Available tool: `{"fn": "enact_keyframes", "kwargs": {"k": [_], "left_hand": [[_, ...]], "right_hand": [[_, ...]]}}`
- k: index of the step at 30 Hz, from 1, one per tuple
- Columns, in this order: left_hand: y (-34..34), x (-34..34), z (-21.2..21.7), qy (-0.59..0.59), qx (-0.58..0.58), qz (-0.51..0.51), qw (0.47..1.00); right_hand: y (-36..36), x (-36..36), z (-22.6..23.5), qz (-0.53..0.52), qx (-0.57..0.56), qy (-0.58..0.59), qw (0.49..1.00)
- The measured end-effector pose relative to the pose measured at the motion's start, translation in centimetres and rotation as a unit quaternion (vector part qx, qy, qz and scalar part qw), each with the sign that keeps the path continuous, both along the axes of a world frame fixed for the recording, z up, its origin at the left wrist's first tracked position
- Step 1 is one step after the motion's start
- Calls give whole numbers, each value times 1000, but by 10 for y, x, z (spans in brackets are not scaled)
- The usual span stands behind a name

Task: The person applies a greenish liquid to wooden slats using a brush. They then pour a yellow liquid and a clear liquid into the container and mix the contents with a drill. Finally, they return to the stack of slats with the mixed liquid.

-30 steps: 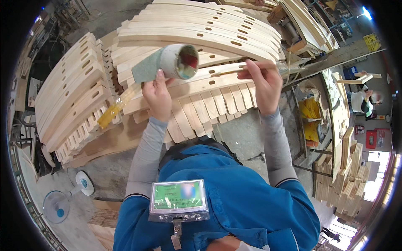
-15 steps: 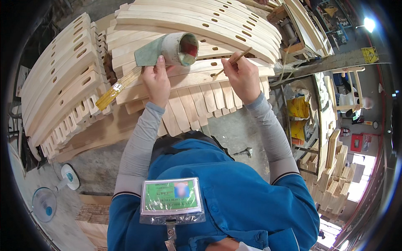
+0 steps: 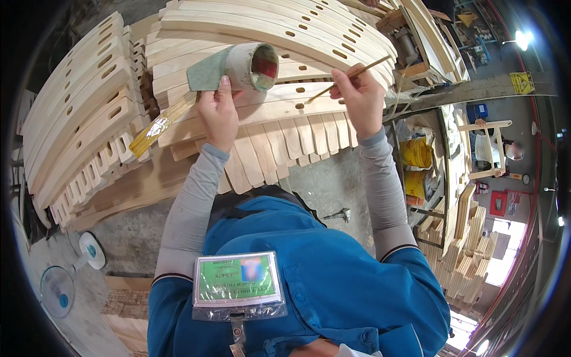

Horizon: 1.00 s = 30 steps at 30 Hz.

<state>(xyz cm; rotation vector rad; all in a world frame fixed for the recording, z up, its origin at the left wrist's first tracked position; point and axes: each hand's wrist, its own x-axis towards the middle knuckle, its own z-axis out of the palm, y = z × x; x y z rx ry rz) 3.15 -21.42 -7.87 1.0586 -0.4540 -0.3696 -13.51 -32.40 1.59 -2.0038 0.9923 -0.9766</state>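
Note:
My left hand (image 3: 218, 119) is closed, thumb on top, around a pale green flat handle (image 3: 205, 72) that joins a round, stained cup (image 3: 239, 66) with its mouth tilted toward the right. A yellowish bundle wrapped in clear tape (image 3: 156, 130) sticks out lower left from the same hand; whether it is part of the handle I cannot tell. My right hand (image 3: 361, 98) pinches a thin wooden stick (image 3: 321, 93). The stick's lower tip is close to an oval slot in a pale curved wooden slat (image 3: 270, 111), and its other end points up right.
Stacked slotted slats (image 3: 238, 24) fill the bench ahead, with another stack (image 3: 71, 113) at left. A metal beam (image 3: 470, 86) and yellow buckets (image 3: 416, 153) are at right. A tool (image 3: 338, 215) lies on the floor; a fan (image 3: 57, 291) stands lower left. A person holds a wooden frame (image 3: 485, 126) far right.
My right hand has moved right and slightly up with the stick, whose tip has lifted a little from the slot. The left hand keeps the cup nearly where it was. The whole view shifts slightly.

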Motion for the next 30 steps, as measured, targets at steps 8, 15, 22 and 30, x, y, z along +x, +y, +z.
{"fn": "enact_keyframes", "kwargs": {"k": [8, 15, 22, 30], "left_hand": [[2, 3, -5, -23, 14, -2, 1000], [2, 3, -4, -16, 2, -7, 1000], [1, 1, -4, 1, -4, -2, 1000], [12, 4, 13, 20, 11, -42, 999]], "right_hand": [[-16, 17, -32, 8, -65, 34, 997], [-15, 28, -26, 29, -112, 70, 991], [-9, 26, -16, 2, -51, 33, 998], [4, -13, 21, 23, 44, -50, 998]]}}
